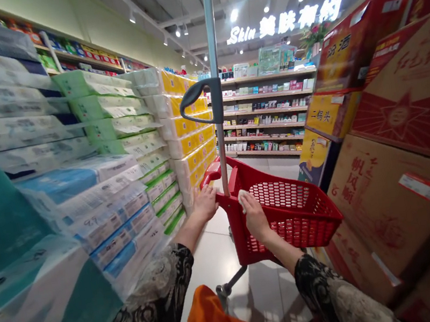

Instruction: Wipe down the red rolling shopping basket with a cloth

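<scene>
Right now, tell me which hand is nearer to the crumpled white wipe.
Right. The right hand holds the crumpled white wipe at the near end of the red plastic basket; the left hand is apart from it, on the basket's edge across the silver metal pole.

Lit sign (285, 20) over rear shelves (260, 115): "Skin 美肤有约" | dark red box (363, 42), right: "汾酒" | yellow box (332, 114) below it: "二锅头" | brown carton (394, 209): red vertical "帆风顺" | star-marked carton (413, 102): red script, not legible.
</scene>
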A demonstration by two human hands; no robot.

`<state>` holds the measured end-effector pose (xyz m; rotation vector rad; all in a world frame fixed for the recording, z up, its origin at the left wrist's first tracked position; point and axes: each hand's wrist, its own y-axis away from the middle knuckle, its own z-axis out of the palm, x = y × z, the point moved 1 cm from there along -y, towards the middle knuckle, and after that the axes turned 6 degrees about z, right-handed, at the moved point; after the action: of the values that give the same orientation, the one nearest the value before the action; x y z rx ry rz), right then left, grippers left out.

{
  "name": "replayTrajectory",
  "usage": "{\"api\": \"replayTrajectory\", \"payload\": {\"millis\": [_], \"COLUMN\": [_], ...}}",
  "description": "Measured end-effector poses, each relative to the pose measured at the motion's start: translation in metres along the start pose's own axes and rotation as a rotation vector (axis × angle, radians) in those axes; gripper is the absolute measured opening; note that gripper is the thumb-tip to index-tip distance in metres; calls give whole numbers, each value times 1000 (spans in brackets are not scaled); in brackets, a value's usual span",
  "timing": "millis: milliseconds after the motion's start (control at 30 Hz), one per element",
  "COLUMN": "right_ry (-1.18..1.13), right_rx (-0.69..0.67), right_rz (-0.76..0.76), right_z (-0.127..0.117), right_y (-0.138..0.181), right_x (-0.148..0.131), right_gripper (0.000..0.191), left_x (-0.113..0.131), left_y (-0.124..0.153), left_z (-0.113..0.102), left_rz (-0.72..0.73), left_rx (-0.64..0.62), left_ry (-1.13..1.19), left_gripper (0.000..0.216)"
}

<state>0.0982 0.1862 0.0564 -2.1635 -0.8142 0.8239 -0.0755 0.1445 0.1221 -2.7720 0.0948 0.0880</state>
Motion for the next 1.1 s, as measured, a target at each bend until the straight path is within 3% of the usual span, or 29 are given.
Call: {"api": "replayTrajectory", "payload": {"millis": [100, 167, 300, 467, 567, 700, 767, 867, 933, 1033, 1100], "right_ry": [-28, -63, -151, -228, -219, -145, -117, -111, -139, -206, -225], "right_rx": [-12, -23, -41, 60, 71, -3, -116, -212, -114, 92, 123], "right_rz": [37, 20, 18, 8, -57, 27, 71, 93, 78, 9, -50], "right_z": [21, 26, 19, -1, 4, 39, 55, 54, 34, -7, -26], "right_y": [42, 52, 42, 17, 20, 82, 124, 150, 129, 65, 28], "right_x": [12, 18, 23, 10, 4, 17, 26, 30, 26, 12, 2], "right_gripper": [54, 54, 54, 55, 52, 54, 58, 62, 60, 55, 52], "left_x": [2, 4, 5, 14, 24, 37, 42, 45, 43, 35, 31], "left_y": [6, 8, 9, 7, 6, 5, 7, 11, 13, 16, 17], "left_z": [2, 1, -3, -3, -1, 3, 5, 5, 4, 4, 7], "left_rz": [-32, -45, -47, -22, -3, 0, 33, 110, 152, 137, 86], "left_rx": [68, 80, 85, 132, 130, 123, 119, 112, 125, 172, 185], "left_ry": [-4, -12, -24, -26, -9, 20, 38, 84, 147, 235, 254], "left_gripper": [36, 30, 26, 25, 25, 28, 33, 40, 46, 58, 58]}}
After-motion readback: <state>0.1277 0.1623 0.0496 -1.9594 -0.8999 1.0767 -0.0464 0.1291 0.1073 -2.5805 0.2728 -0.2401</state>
